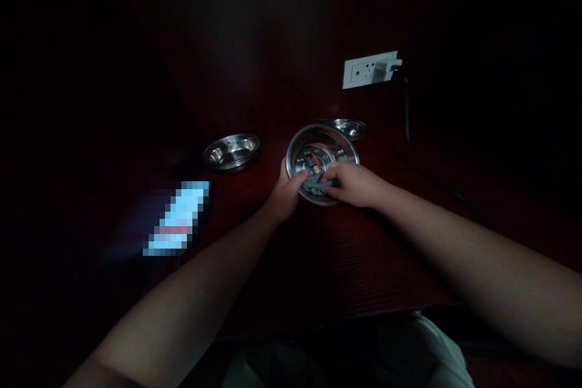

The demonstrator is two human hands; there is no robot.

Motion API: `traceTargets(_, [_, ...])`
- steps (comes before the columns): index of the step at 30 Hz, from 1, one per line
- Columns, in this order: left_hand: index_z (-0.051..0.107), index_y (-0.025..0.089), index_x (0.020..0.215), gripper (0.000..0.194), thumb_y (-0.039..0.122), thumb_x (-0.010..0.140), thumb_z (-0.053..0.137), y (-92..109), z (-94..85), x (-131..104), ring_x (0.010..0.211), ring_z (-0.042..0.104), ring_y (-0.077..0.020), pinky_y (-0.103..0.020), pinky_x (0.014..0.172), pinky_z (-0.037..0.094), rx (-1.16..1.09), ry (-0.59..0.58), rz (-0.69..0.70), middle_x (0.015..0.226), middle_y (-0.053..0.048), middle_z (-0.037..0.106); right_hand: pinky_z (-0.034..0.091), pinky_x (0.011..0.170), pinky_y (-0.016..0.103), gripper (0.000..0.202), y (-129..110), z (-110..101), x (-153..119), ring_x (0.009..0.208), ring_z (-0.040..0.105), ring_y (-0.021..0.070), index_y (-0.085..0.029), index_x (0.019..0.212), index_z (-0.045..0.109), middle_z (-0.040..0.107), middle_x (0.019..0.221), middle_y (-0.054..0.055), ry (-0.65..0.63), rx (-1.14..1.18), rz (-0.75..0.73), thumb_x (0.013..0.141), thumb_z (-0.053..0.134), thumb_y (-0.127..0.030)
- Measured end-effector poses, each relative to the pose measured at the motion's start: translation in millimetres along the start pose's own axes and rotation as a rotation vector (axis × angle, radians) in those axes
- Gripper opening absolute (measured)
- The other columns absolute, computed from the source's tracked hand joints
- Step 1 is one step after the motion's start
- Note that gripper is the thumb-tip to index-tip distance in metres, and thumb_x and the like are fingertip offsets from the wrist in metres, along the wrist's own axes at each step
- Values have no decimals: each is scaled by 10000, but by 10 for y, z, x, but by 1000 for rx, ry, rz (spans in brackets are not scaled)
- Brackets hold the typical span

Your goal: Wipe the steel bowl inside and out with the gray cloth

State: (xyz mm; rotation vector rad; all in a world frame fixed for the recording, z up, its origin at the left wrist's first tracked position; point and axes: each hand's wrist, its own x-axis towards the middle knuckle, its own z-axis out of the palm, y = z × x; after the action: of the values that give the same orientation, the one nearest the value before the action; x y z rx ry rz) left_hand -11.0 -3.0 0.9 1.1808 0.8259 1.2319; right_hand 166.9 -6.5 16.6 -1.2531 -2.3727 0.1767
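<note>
A shiny metal bowl [339, 142] is tilted with its mouth toward me above the dark red table. My left hand [288, 188] grips its left rim, thumb over the edge and fingers round the outside. Inside the bowl, my right hand [352, 183] pinches a grey patterned cloth [313, 183] against the lower wall. A label [313, 162] in black, orange and white shows on the bowl's bottom. The fingertips of my right hand are partly hidden by the cloth and the shade.
To the left stand shallow metal bowls [231, 151], apparently stacked. A metal lid or dish [350, 127] lies behind the held bowl. A blurred, lit phone screen [177, 218] glows at left. A white wall socket [370, 70] holds a plug, its dark cable [408, 115] running down right.
</note>
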Motion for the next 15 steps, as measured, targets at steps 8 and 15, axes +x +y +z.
traceTargets(8, [428, 184, 1303, 642, 319, 726, 675, -75, -26, 15, 1155, 536, -250, -396, 1014, 375, 76, -111, 97, 1197, -103, 613, 445, 776, 323, 119, 21, 42, 20, 813, 585, 166, -189, 824, 659, 632, 858, 21, -57, 312, -120, 774, 611, -285])
traceTargets(15, [519, 180, 1227, 527, 335, 743, 659, 11, 6, -48, 1192, 513, -265, -406, 1018, 372, 45, -245, 34, 1208, -102, 617, 446, 806, 336, 96, -100, 3, 14, 850, 581, 176, -183, 856, 621, 628, 860, 35, 65, 319, -225, 765, 591, -178])
